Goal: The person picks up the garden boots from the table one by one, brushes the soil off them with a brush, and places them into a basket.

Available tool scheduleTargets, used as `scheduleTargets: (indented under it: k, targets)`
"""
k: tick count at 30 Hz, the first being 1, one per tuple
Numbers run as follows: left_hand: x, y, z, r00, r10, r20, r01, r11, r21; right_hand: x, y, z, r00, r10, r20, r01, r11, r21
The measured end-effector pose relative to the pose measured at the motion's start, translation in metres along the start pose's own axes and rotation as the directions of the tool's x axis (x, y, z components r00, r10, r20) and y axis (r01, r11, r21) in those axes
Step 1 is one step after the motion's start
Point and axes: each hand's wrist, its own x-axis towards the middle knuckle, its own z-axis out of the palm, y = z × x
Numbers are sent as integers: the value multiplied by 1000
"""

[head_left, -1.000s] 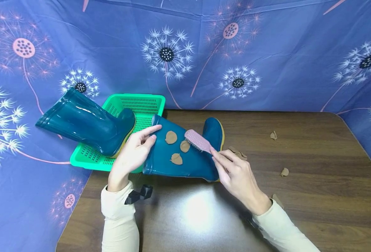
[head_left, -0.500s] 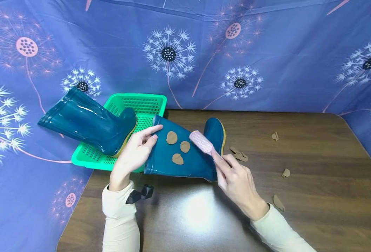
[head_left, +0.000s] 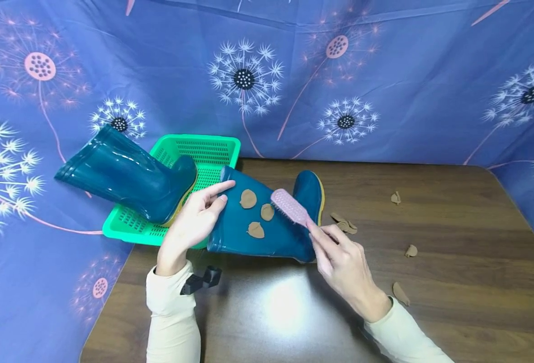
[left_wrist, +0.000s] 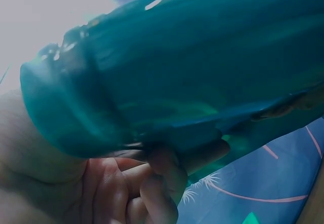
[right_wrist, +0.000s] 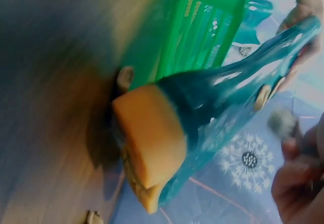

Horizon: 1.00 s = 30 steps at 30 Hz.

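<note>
A dark teal rain boot (head_left: pixel 273 243) with a yellow sole lies on its side, its shaft towards the left. My left hand (head_left: pixel 194 219) grips it at the top opening; in the left wrist view, fingers (left_wrist: pixel 164 171) curl beneath the rim. Three flat tan patches, one a round patch (head_left: pixel 248 198), another a lower patch (head_left: pixel 255 230), and a middle patch (head_left: pixel 267 212), stick to the shaft. My right hand (head_left: pixel 346 264) holds a pink brush (head_left: pixel 289 205) by its handle, bristles down, over the boot just right of the middle patch. Whether the bristles touch cannot be told.
A green plastic basket (head_left: pixel 128 229) stands at the left with a second teal boot (head_left: pixel 130 176) tilted in it. Several tan scraps lie on the wooden table (head_left: pixel 466 227), including a pile (head_left: pixel 345 225) by the sole. A blue floral cloth (head_left: pixel 285 65) hangs behind.
The brush has shifted slightly right, off the middle patch, turned its back upward, then tipped bristles-down again slightly left. My left hand and the boot have stayed in place.
</note>
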Motion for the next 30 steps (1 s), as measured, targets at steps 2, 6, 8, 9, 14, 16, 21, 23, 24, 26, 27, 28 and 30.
scheduleTargets:
  k: [2,6,8,9,14,16,21,23,24,26,27,28,30]
  targets:
    - [0,0,0,1000,-1,-6,1,1000,2,-1,-1,-1,998,-22,51,20,999,46]
    - [0,0,0,1000,1,-8,-1,1000,13,-1,-4,-3,996,27,84,-25,999,-22]
    - [0,0,1,1000,-2,-5,2,1000,13,-2,-4,-4,995,69,67,-66,997,-49]
    - [0,0,1,1000,-4,-3,4,1000,12,-3,-5,-4,995,73,68,-71,997,-40]
    - [-1,0,1,1000,-5,-13,5,1000,21,-3,-10,-6,988,40,146,-42,999,8]
    - [0,0,2,1000,0,-13,0,1000,28,-1,-11,-7,990,59,129,-52,997,-55]
    - [-1,0,2,1000,-4,-14,5,1000,30,3,-16,-8,993,85,82,-80,995,-60]
    - [-1,0,1,1000,-8,-18,8,1000,30,4,-19,-8,992,65,111,-60,997,-41]
    - [-2,0,1,1000,-8,-20,8,999,32,4,-20,-8,991,60,119,-54,997,-47]
    - [-2,0,1,1000,-8,-18,8,1000,28,4,-21,-7,991,70,115,-59,994,-91]
    - [-2,0,1,1000,-9,-17,10,1000,26,4,-22,-7,991,82,105,-70,991,-117]
    - [-2,0,1,1000,-9,-17,10,1000,26,4,-22,-7,991,94,94,-82,989,-125]
    - [-2,0,1,1000,-9,-19,9,1000,25,4,-24,-7,991,97,92,-89,992,-95]
